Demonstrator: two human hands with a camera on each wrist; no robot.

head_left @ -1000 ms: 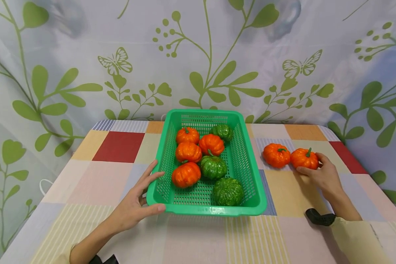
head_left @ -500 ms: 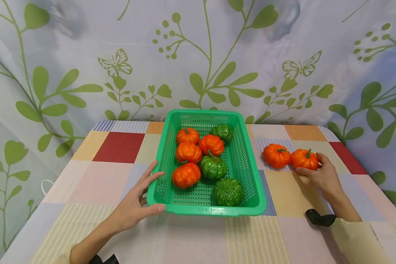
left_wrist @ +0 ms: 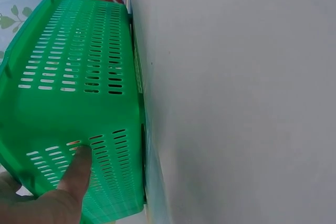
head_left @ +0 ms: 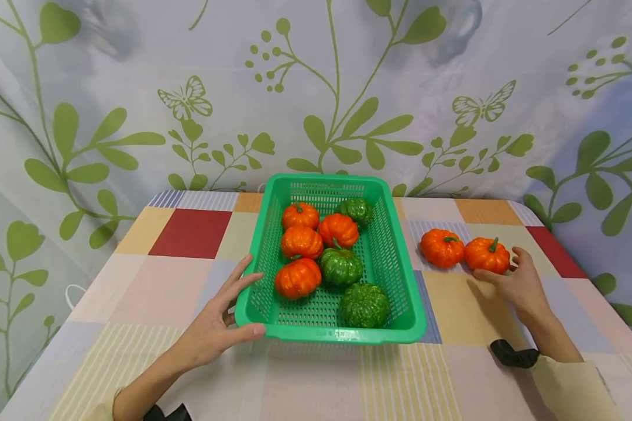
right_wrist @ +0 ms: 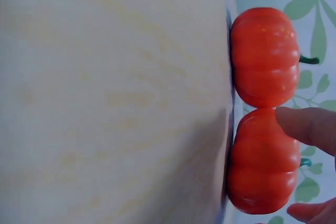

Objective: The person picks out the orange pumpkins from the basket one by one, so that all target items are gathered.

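My left hand (head_left: 218,327) rests on the near left corner of a green perforated plastic basket (head_left: 347,335), fingers spread on its left rim and thumb at the front wall. In the left wrist view the thumb touches the basket's wall (left_wrist: 79,114). At right, my right hand (head_left: 521,286) is around the near right side of an orange pumpkin (head_left: 487,255), its fingers loosely bent. A gap shows between the forefinger and the pumpkin. The right wrist view has the thumb (right_wrist: 310,127) over that pumpkin's edge. A second orange pumpkin (head_left: 441,248) touches it on the left.
Inside the basket lie several orange pumpkins (head_left: 297,279) and three green ones (head_left: 365,306). A patchwork tablecloth (head_left: 189,234) covers the table. Behind it hangs a white curtain (head_left: 221,47) with green leaves. Black wrist straps (head_left: 513,354) are on both arms.
My right hand has loosened on the right-hand pumpkin, its fingers drawing slightly away to the right. The left hand, basket and pumpkins have stayed in place.
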